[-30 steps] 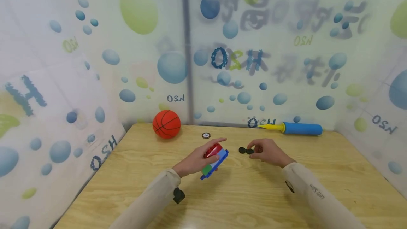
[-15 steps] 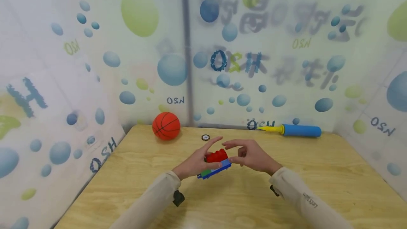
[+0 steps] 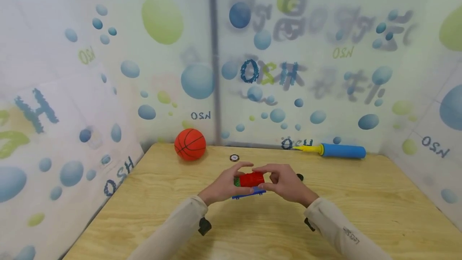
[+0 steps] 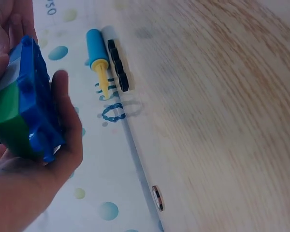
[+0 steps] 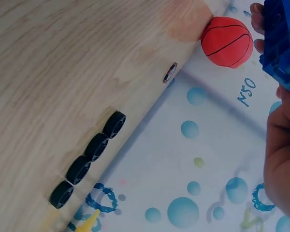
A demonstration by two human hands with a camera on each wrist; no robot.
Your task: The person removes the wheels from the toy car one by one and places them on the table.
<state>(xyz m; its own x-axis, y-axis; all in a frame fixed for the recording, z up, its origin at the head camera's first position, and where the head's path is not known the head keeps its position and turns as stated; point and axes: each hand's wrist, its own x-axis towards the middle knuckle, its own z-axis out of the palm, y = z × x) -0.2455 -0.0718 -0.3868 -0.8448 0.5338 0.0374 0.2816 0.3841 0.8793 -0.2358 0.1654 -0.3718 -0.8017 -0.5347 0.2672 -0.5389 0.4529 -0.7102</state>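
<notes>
My left hand (image 3: 223, 183) grips a toy block car, raised over the table between both hands. It has a blue base (image 3: 249, 196), a red block (image 3: 252, 179) on top and a green block (image 4: 7, 106) at its left end. Pegs stick out from the sides of the base, and no wheels show on them. My right hand (image 3: 286, 181) pinches the red block's right end between thumb and index finger. Several black wheels (image 5: 78, 169) lie in a row on the table; in the head view my right hand hides most of them.
A round black-and-white chip (image 3: 234, 158) lies farther back on the wooden table (image 3: 252, 232). An orange-red basketball (image 3: 190, 144) sits at the back left. A blue pump (image 3: 343, 151) with a yellow nozzle lies at the back right, by the printed wall.
My right hand has left the black wheels and come left to the car, where its fingers now pinch the red block. The car has turned from steeply tilted to nearly level.
</notes>
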